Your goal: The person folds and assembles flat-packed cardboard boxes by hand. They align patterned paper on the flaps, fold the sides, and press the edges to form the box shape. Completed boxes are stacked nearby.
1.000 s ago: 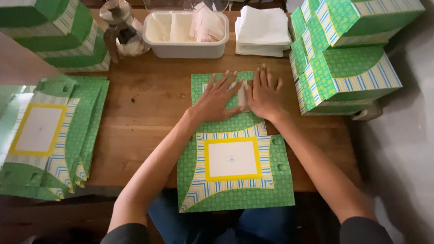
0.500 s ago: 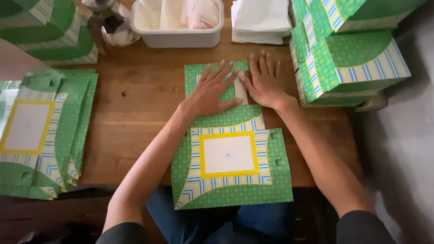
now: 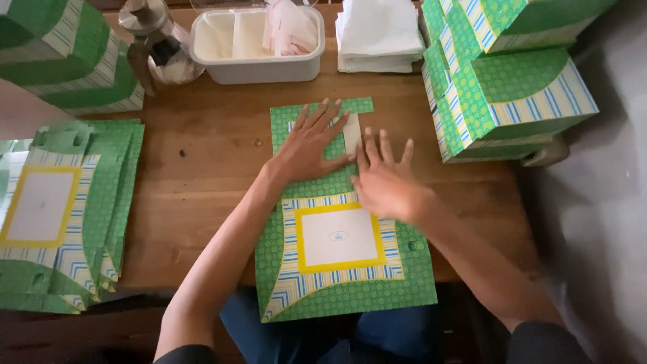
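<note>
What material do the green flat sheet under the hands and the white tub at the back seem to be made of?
The green flat sheet looks like printed cardboard with a matte finish: it lies flat, with die-cut edges and fold lines. The white tub is probably plastic: smooth, slightly glossy walls with rounded corners. Both hands, left hand and right hand, press flat on the sheet.

Soft, even daylight, faint shadows, motion blur on the right hand [image 3: 385,180].
</note>
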